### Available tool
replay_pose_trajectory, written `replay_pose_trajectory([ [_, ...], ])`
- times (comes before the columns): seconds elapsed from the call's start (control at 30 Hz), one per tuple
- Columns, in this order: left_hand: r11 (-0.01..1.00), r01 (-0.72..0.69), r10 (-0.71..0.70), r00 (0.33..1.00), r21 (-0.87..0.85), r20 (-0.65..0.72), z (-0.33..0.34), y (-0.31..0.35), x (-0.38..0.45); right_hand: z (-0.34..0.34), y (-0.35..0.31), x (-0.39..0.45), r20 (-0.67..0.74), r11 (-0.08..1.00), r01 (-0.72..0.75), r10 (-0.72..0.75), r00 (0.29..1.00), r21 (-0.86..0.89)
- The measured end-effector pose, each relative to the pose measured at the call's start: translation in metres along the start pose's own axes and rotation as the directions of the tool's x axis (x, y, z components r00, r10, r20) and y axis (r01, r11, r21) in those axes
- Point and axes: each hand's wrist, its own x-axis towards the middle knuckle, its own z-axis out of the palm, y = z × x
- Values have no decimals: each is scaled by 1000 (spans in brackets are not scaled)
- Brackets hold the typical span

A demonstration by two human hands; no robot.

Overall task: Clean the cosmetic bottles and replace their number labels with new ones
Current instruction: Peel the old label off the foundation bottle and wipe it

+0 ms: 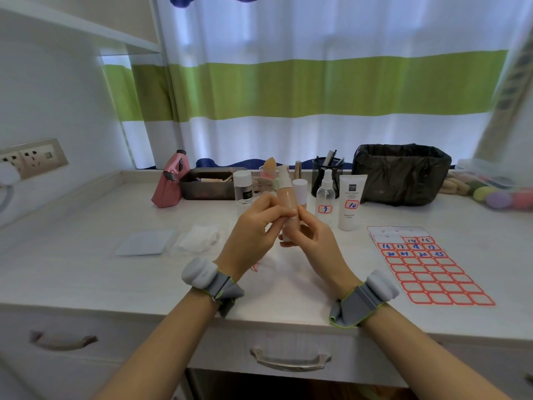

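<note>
I hold a peach pump bottle (286, 192) upright above the desk's middle. My right hand (313, 241) grips its lower body, and my left hand (253, 226) pinches at its side with the fingertips. Behind it stand a clear bottle with a white cap (242, 189), a white-capped bottle (300, 191), a clear spray bottle (326, 197) labelled 9 and a white tube (350, 202) labelled 10. A sheet of red-bordered number labels (427, 264) lies to the right. White cotton pads (199, 238) lie to the left.
A black-lined bin (401, 173) stands at the back right, beside a mesh pen cup (320, 168). At the back left are a dark tray (207, 183) and a pink pouch (170, 183). A flat white packet (144, 243) lies left. Coloured sponges (501, 197) sit far right.
</note>
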Motion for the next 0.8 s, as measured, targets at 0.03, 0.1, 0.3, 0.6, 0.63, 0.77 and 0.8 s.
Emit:
replay_pose_trajectory([
  [0.03, 1000, 10, -10, 1000, 9, -12, 0, -1, 3, 0, 0, 0, 1, 1000, 3, -3, 1000, 0],
  [0.1, 999, 36, -36, 999, 13, -40, 0, -5, 9, 1, -2, -1, 6, 1000, 4, -4, 1000, 0],
  [0.3, 997, 72, -72, 996, 7, -43, -2, -8, 15, 1, 0, 0, 13, 1000, 1, -1, 1000, -14],
  [0.6, 997, -41, 35, 994, 62, 100, -1, 0, 0, 1, 4, 1, 0, 997, 37, -37, 999, -70],
  [0.63, 996, -43, 35, 995, 82, 98, -1, 0, 1, 1, 4, 1, -5, 997, 36, -37, 999, -66],
  [0.77, 997, 31, -34, 998, 70, 52, 0, -2, 8, 1, 3, 1, -18, 1000, 7, -7, 1000, -23],
  [0.8, 997, 62, -64, 997, 47, 33, 0, -3, 10, 1, 3, 1, -17, 1000, -1, 1, 1000, -14],
])
